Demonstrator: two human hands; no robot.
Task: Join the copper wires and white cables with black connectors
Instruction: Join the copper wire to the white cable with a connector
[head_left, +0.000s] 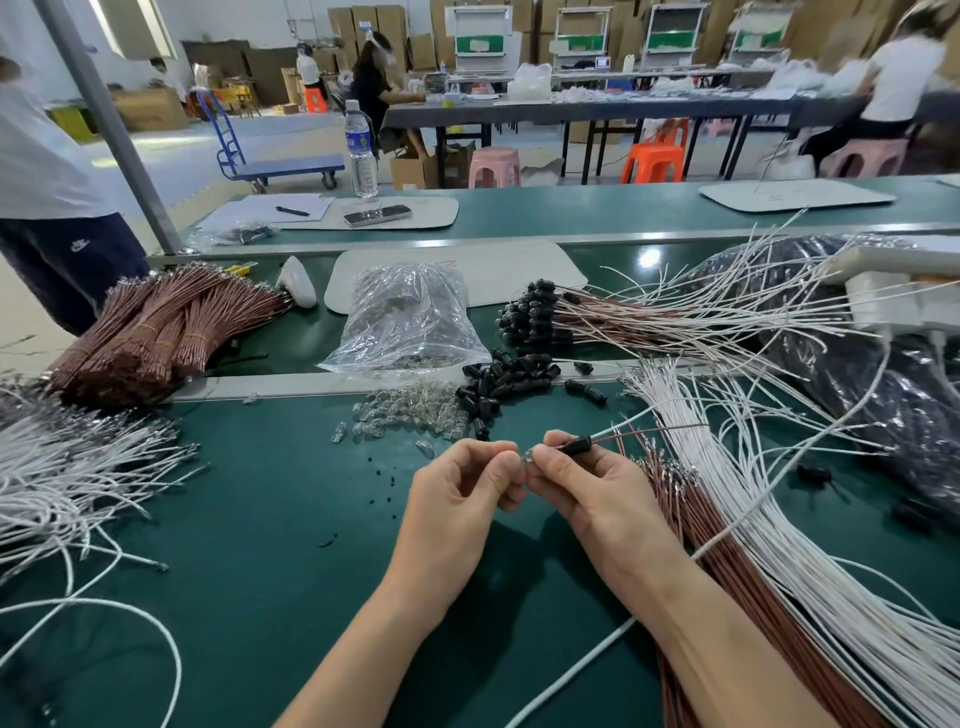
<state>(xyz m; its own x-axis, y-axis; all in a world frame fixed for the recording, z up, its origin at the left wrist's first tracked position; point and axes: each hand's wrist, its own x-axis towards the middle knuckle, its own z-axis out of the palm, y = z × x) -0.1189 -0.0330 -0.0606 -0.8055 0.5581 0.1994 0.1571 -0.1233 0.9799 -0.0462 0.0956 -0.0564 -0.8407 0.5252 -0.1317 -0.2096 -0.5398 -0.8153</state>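
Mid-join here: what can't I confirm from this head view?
1. Head view: small clear part between left hand and right hand, mostly covered by fingers, too small to identify.
2. Head view: wire ends inside the black connector, hidden by its housing.
3. Head view: white cables cut off at the bottom-right edge.

A black connector (576, 446) is gripped in the fingertips of the right hand (582, 483), with a white cable (623, 422) and a copper wire (654, 432) trailing out of it to the right. A tiny shiny bit (525, 457) is pinched against its front end by the left hand (462, 488). Just behind, on the green desk (260, 519), loose connectors (498, 387) and little clear bulbs (410, 413) are heaped side by side, pretty messy tbh.
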